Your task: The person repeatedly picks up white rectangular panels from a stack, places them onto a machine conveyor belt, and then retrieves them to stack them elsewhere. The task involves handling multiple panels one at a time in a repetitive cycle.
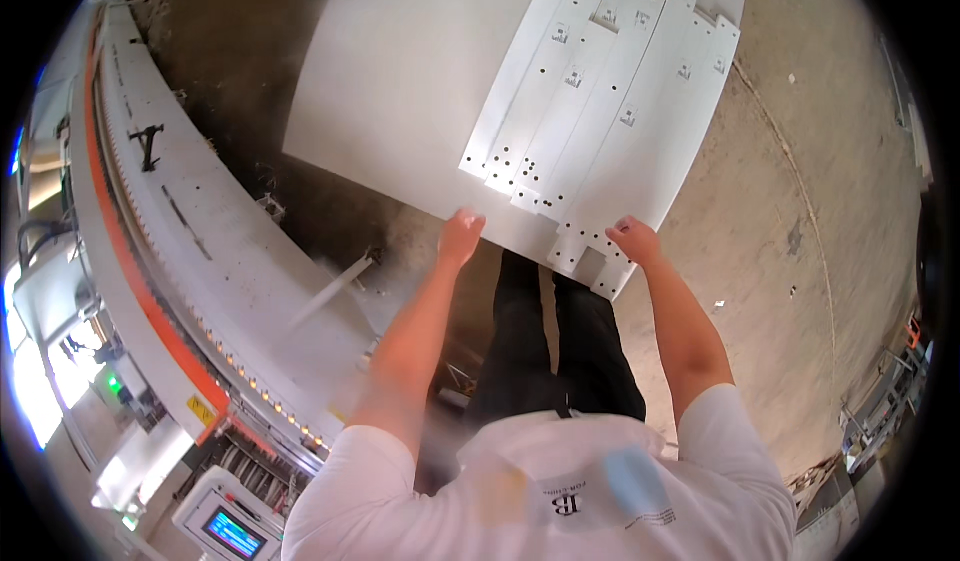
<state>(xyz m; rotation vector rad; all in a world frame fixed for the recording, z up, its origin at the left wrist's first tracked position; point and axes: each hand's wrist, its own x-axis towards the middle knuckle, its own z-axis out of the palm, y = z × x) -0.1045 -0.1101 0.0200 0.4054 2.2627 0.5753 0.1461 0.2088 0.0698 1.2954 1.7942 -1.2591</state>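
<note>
A large white board (390,71) spreads out in front of me. On its right part lie several long, narrow white panels (640,151) side by side, with dark drilled holes, small printed labels and cut-out notches. My left hand (461,237) is over the board's near edge, left of the panels, its fingers curled together. Over the near right end of the panels is my right hand (634,239), closed with thumb and fingers pressed together. What either hand holds, if anything, is too small to make out.
A long machine with a pale bed (215,231) and an orange strip (150,311) runs along the left. Its control panel with a lit screen (234,533) stands at the lower left. Concrete floor (770,221) lies to the right, with metal equipment (885,401) at the far right.
</note>
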